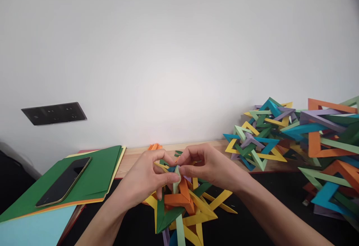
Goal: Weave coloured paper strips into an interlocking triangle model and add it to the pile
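A folded paper model [185,205] of interlocked triangular frames in yellow, orange, dark green and pale green rests low in the middle, over a black mat. My left hand [146,178] is closed on its upper part, fingers pinching the strips near the top. My right hand [207,165] meets it from the right, thumb and fingers pinched on a pale green strip [177,180] at the model's peak. Both hands touch each other at the fingertips.
Finished paper frame models [259,137] pile up at the right, with larger ones [328,152] at the far right. A phone [64,181] lies on stacked coloured paper sheets [95,175] at the left. A dark wall socket plate [54,113] is on the white wall. A wooden ledge [134,156] runs behind.
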Tool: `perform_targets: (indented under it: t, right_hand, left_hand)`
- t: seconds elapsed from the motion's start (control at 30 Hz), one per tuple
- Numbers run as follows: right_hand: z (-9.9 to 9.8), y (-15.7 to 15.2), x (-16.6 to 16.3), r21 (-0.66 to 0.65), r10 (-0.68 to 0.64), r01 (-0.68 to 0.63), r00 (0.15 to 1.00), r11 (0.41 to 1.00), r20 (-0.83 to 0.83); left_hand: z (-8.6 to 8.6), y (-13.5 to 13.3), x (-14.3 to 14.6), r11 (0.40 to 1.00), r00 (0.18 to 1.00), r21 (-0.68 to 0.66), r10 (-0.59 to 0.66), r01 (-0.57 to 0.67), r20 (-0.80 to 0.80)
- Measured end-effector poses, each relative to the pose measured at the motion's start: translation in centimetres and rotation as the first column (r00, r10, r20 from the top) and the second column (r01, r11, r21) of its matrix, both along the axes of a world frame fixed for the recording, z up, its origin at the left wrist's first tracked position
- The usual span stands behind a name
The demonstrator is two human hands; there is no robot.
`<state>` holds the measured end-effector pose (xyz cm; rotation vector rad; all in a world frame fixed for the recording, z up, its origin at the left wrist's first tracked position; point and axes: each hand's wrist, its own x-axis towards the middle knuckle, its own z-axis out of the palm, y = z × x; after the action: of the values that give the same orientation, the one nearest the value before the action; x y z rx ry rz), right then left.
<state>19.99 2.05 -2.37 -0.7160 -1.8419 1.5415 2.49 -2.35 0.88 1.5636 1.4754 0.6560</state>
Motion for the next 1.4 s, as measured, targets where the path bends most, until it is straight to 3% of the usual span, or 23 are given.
perform_targets:
  t: [0.17, 0.33, 0.5, 0.7, 0.93, 1.03, 1.17, 1.4]
  right_hand:
    - [-0.2, -0.4, -0.5, 0.036, -0.122, 0.121, 0.992, 0.992, 0.033]
    - [-0.1, 0.1, 0.0, 0.051, -0.015, 0.014, 1.0, 0.999, 0.021]
    - [-0.1, 0.3, 0.0, 0.05, -0.013, 0.012, 1.0, 0.999, 0.021]
    - [-0.4, -0.6, -1.2, 0.108, -0.202, 0.194, 0.977, 0.975, 0.063]
    - [-0.6, -0.3, -0.5, 0.044, -0.1, 0.098, 0.994, 0.994, 0.038]
    - [-0.4, 0.0, -0.2, 0.072, -0.096, 0.092, 0.994, 0.993, 0.046]
    - [0.0, 0.5, 0.3, 0.097, 0.027, -0.029, 0.999, 0.995, 0.027]
    - [0.1, 0.0, 0.3, 0.081, -0.031, 0.025, 0.997, 0.996, 0.067]
  left_hand:
    - [0.0, 0.1, -0.2, 1.0, 1.0, -0.006, 0.01, -0.01, 0.002]
    - [-0.2, 0.2, -0.1, 1.0, 0.999, 0.009, 0.029, -0.029, -0.017]
    - [-0.3, 0.1, 0.0, 1.0, 1.0, 0.008, 0.026, -0.026, -0.008]
    - [-0.5, 0.4, -0.2, 1.0, 1.0, 0.025, 0.013, -0.013, 0.016]
    - [0.0, 0.4, -0.2, 0.999, 0.999, -0.018, -0.037, 0.038, 0.026]
    - [0.0, 0.4, 0.0, 1.0, 1.0, -0.007, -0.006, 0.006, 0.026]
    - [0.2, 0.2, 0.2, 1.0, 1.0, -0.009, 0.001, -0.001, 0.023]
    - [-0.2, 0.4, 0.2, 1.0, 0.997, 0.01, 0.005, -0.006, 0.075]
